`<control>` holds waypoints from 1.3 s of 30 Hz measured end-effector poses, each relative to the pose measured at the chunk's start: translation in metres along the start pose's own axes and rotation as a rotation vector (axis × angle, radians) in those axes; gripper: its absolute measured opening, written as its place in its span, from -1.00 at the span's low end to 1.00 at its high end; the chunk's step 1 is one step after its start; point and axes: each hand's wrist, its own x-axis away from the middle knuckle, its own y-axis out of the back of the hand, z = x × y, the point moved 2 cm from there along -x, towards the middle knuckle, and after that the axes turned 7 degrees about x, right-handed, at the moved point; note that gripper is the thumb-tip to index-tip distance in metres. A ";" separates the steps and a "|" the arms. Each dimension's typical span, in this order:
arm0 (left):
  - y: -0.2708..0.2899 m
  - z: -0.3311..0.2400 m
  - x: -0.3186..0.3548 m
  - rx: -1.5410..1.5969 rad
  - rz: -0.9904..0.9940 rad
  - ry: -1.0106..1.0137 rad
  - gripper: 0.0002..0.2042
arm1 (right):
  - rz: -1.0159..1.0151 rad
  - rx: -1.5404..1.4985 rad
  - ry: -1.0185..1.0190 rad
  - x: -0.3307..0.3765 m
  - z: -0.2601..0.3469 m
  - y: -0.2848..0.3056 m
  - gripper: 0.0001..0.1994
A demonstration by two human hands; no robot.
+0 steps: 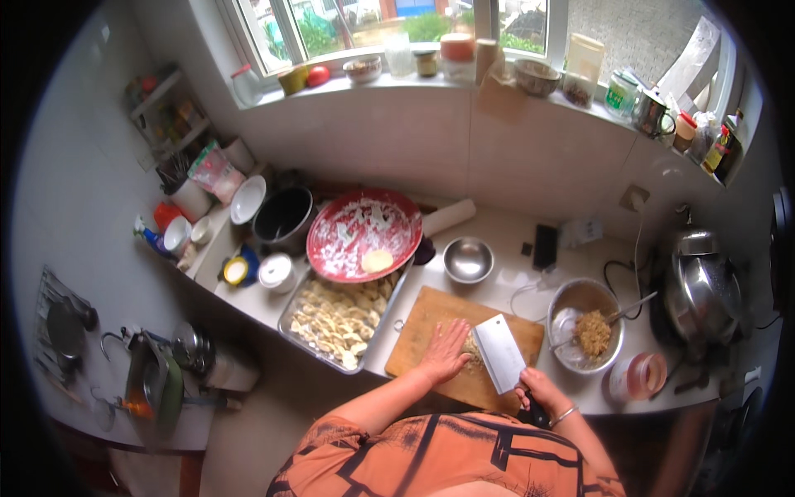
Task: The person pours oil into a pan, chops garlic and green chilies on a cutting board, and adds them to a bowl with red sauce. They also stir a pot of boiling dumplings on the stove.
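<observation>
On the wooden cutting board (424,311), my left hand (445,354) lies flat with its fingers stretched out. It rests beside a small heap of finely chopped bits (473,358), partly covered by the hand and the blade. The fingers of my right hand (540,391) are wrapped round the black handle of a cleaver (499,352). Its broad, shiny blade slants up and left over the board, just right of the chopped bits. Whether the blade touches the board I cannot tell.
Left of the board stands a metal tray (286,325) full of small dumplings, with a floury red basin (404,217) overlapping its far end. A small steel bowl (469,260) sits behind the board. To the right are a bowl (614,348) of brown filling and a pinkish jar (636,378).
</observation>
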 end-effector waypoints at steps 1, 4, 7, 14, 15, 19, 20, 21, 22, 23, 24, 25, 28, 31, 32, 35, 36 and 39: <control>0.000 0.000 0.000 0.106 0.000 0.058 -0.29 | -0.012 -0.010 -0.028 0.002 0.001 0.002 -0.71; 0.005 -0.008 -0.003 0.538 -0.101 0.193 -0.30 | 0.031 -0.154 -0.007 -0.001 0.006 0.000 -0.73; 0.004 -0.028 -0.013 1.838 -0.161 0.508 -0.31 | 0.162 -0.257 0.015 -0.017 0.009 -0.012 -0.75; 0.016 -0.044 -0.012 2.491 -0.308 0.423 -0.39 | 0.139 -0.302 0.040 -0.047 0.007 -0.027 -0.75; 0.011 -0.047 -0.007 2.500 -0.293 0.442 -0.40 | 0.101 -0.313 0.031 -0.049 0.007 -0.027 -0.75; -0.008 -0.060 0.014 2.529 -0.160 0.612 -0.41 | -0.056 -0.270 0.138 -0.058 0.015 -0.024 -0.73; -0.009 -0.063 0.016 2.590 -0.132 0.508 -0.43 | -0.086 -0.166 0.205 -0.060 0.017 -0.022 -0.71; -0.010 -0.064 0.019 2.583 -0.147 0.571 -0.44 | -0.120 -0.176 0.184 -0.061 0.017 -0.020 -0.71; -0.009 -0.064 0.020 2.559 -0.121 0.535 -0.45 | -0.155 -0.193 0.186 -0.061 0.017 -0.017 -0.72; -0.007 -0.063 0.021 2.662 -0.131 0.487 -0.45 | -0.188 -0.184 0.179 -0.060 0.015 -0.014 -0.72; -0.006 -0.059 0.021 2.597 -0.173 0.561 -0.45 | -0.237 -0.195 0.192 -0.055 0.011 -0.013 -0.72; -0.004 -0.054 0.022 2.352 -0.185 0.640 -0.44 | -0.236 -0.216 0.228 -0.051 0.010 -0.009 -0.72; 0.006 -0.034 0.018 1.558 -0.011 0.570 -0.42 | -0.368 -0.010 0.271 -0.027 -0.001 0.001 -0.72; 0.009 -0.019 0.016 0.648 0.082 0.214 -0.49 | -0.477 0.085 0.095 -0.002 -0.020 0.005 -0.73; 0.008 -0.013 0.014 0.411 0.099 0.121 -0.51 | -0.493 0.098 0.054 0.004 -0.026 0.005 -0.73; 0.006 0.017 0.011 0.434 0.027 0.141 -0.51 | -0.567 0.175 0.049 0.013 -0.042 0.003 -0.73; 0.006 0.027 0.011 0.422 -0.007 0.147 -0.51 | -0.590 0.171 0.046 0.014 -0.046 0.001 -0.74; 0.001 0.054 0.005 0.329 -0.117 0.155 -0.49 | -0.630 0.102 0.026 0.010 -0.056 -0.002 -0.74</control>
